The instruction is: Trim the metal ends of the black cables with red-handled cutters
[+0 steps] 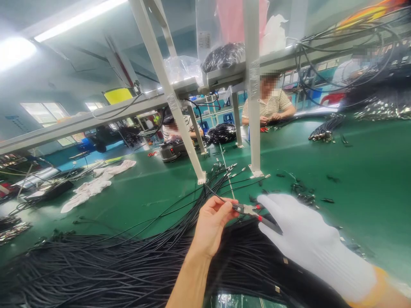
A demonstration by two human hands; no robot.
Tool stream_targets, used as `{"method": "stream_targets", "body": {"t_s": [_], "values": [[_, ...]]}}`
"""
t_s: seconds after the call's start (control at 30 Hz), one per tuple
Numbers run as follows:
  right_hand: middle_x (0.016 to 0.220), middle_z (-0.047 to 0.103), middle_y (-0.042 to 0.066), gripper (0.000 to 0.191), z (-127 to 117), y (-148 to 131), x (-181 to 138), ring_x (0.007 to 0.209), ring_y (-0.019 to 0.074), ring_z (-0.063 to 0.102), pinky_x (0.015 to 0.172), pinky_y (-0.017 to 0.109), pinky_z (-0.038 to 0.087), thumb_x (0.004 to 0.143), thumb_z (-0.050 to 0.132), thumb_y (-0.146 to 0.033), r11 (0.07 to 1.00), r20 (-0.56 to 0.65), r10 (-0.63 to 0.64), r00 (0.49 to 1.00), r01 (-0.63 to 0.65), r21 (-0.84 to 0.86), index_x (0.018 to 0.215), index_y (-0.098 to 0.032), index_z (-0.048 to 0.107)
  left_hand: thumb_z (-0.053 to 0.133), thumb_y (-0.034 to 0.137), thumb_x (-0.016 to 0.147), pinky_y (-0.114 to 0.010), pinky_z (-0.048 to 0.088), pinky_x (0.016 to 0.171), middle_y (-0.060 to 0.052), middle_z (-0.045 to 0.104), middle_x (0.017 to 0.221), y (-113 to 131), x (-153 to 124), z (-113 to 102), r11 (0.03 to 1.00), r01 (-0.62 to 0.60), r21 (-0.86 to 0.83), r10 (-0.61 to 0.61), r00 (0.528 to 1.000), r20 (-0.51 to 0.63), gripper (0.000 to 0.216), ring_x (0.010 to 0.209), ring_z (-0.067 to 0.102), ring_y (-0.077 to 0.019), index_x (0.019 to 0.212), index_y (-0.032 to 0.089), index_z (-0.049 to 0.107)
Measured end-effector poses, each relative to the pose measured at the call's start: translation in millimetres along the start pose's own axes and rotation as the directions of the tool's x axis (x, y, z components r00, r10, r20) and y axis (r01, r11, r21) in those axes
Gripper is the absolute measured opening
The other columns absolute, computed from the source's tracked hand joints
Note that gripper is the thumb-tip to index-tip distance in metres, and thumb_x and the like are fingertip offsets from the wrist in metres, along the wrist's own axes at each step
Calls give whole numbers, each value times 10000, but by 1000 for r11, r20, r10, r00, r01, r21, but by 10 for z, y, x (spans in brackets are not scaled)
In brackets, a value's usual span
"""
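Observation:
Between its thumb and fingers, my bare left hand [215,216] pinches the end of a black cable [214,193]. My right hand [302,226], in a white glove with a yellow cuff, is wrapped round the red and black handles of small pliers [248,209]. The pliers' jaws meet the cable end right at my left fingertips; whether they are closed on it I cannot tell. Below both hands spreads a thick bundle of black cables [128,261]. More cable ends with light metal tips [236,166] lie just beyond my left hand.
A grey metal shelf frame [255,107] stands on the green table [369,179]. Small black pieces [302,192] lie scattered beyond my right hand. A white cloth [99,184] is at the left. Two people [269,100] sit across the table, near a dark device [173,150].

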State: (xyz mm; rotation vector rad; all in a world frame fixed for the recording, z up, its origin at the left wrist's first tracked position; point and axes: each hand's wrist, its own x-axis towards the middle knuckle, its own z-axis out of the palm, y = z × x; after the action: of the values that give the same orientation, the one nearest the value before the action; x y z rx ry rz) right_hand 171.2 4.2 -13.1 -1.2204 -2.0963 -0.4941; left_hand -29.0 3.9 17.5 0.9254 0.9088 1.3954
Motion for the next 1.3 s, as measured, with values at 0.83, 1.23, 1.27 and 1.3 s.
{"method": "stream_targets", "body": {"t_s": [0.83,1.23,1.27,1.3], "values": [[869,633,109,202,63,-106,-5,842,261,604,682,352,485,894,539,-328,1000,-8,21,1000,-21,6,966,-160,625,850,343,685,-282,529,747,-14,703,775,-116,46,11,993,-111,36,113,992,-55,277,745,633,-138,717,158,646],[728,569,49,196,85,-145,-8,660,220,545,564,309,366,902,541,-352,997,-19,1,1000,-3,-82,905,-174,625,862,340,662,-252,501,706,11,679,724,-115,43,38,994,-113,-2,113,990,-79,310,695,599,-116,701,169,607],[756,577,59,199,93,-138,-6,693,228,551,587,315,378,901,545,-352,998,-20,-7,1000,6,-65,917,-170,623,869,346,649,-247,496,694,15,674,716,-123,47,36,995,-101,-14,100,991,-85,335,684,594,-112,691,172,585],[793,587,71,201,100,-130,-5,739,239,559,618,323,393,898,551,-349,999,-22,-19,1000,18,-46,936,-165,622,874,356,636,-244,491,682,18,669,705,-134,51,31,996,-87,-25,84,992,-89,363,671,589,-109,680,176,562]]}}
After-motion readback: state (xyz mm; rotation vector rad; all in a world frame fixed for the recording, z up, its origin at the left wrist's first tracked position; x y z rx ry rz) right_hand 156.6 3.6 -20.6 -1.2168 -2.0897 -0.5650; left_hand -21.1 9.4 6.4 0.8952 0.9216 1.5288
